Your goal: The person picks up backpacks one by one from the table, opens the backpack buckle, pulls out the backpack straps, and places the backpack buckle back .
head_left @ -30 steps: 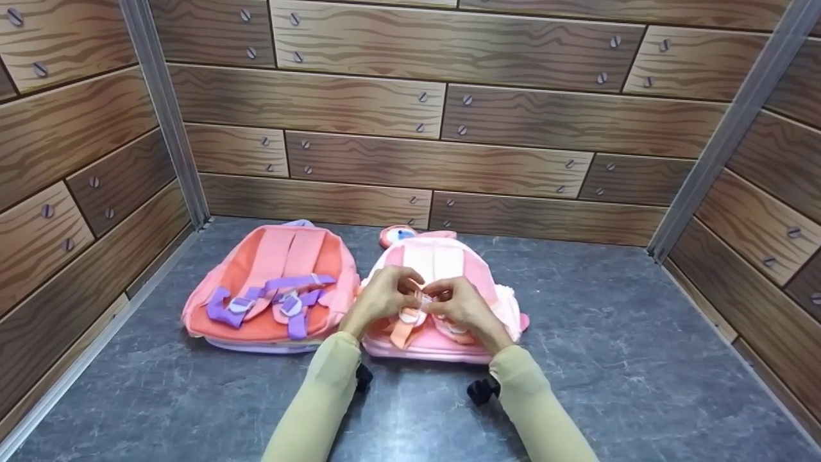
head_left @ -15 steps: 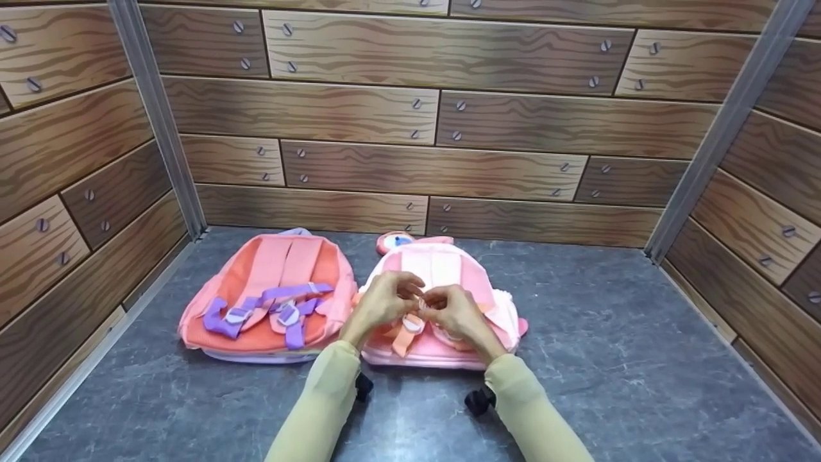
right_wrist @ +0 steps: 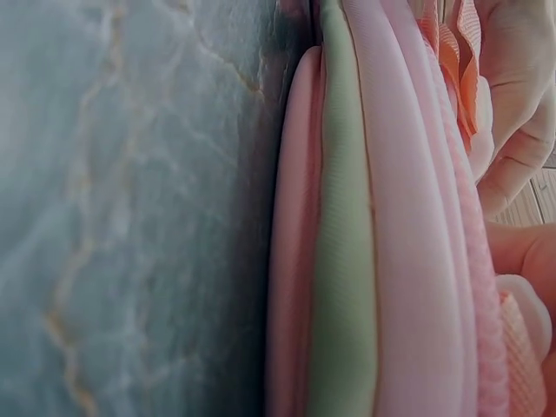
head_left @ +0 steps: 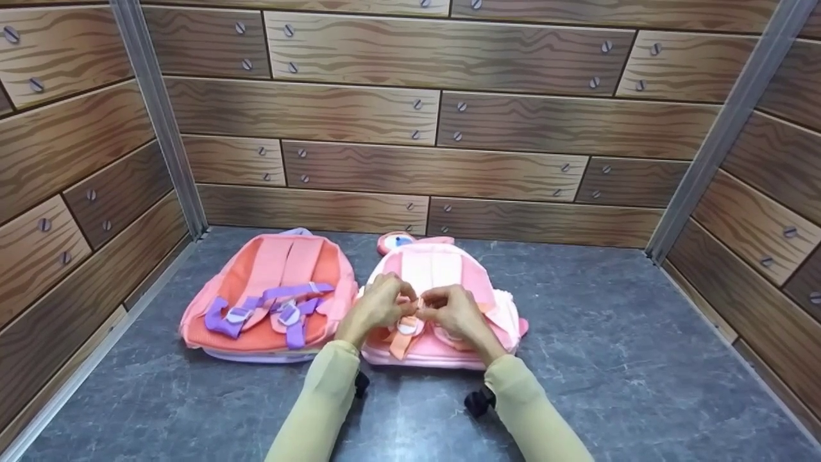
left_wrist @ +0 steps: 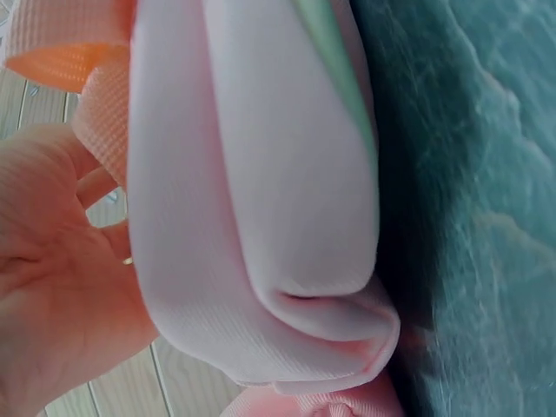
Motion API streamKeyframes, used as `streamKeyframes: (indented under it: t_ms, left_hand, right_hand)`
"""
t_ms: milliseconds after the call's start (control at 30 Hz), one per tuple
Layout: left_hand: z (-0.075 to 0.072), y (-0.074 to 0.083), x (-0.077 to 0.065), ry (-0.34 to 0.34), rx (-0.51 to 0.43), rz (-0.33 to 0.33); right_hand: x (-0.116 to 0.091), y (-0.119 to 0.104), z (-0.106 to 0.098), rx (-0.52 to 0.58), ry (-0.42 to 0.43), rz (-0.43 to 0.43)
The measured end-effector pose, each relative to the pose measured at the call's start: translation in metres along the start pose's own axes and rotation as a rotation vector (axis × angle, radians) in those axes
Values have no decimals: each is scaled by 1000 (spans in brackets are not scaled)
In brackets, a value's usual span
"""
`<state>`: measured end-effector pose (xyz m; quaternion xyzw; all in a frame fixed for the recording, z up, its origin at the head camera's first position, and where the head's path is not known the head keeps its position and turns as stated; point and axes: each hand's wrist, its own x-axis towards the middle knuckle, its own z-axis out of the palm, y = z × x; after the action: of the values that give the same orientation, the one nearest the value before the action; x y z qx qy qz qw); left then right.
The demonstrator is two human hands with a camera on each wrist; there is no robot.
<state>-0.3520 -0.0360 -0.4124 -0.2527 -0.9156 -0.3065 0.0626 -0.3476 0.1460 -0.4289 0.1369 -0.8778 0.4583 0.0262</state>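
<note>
A pink backpack (head_left: pixel 442 263) lies with its shoulder straps facing up in the head view. Over its lower middle my left hand (head_left: pixel 378 305) and right hand (head_left: pixel 458 314) meet, fingertips almost touching. Each pinches part of a small orange strap piece (head_left: pixel 421 304), largely covered by the fingers. Below them hangs an orange strap (head_left: pixel 402 345) through a white buckle (head_left: pixel 406 327). In the left wrist view, my left hand is behind the bag's pale side (left_wrist: pixel 287 191), beside orange webbing (left_wrist: pixel 104 113). The right wrist view shows the bag's layered edge (right_wrist: pixel 408 217), with fingers partly hidden behind it.
A coral backpack (head_left: pixel 250 256) with purple straps (head_left: pixel 295 333) lies close on the left. A red plush piece with an eye (head_left: pixel 394 241) pokes out behind the pink bag. Wood-patterned walls (head_left: pixel 359 160) surround the grey marbled tabletop (head_left: pixel 609 359).
The head view has tilted slightly, lowering everything in frame. Both hands stay over the strap piece with small finger shifts; the left hand has moved slightly left in the last half second.
</note>
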Motion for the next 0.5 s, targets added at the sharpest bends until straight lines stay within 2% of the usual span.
streamKeyframes:
  t_ms: [100, 200, 500]
  left_hand:
    - [0, 0, 1, 2, -19, 9]
    - [0, -1, 3, -12, -79, 10]
    - [0, 0, 0, -27, -139, -106]
  right_hand:
    - [0, -1, -1, 2, 4, -10]
    - [0, -1, -2, 1, 4, -10]
    - [-1, -1, -1, 15, 2, 10]
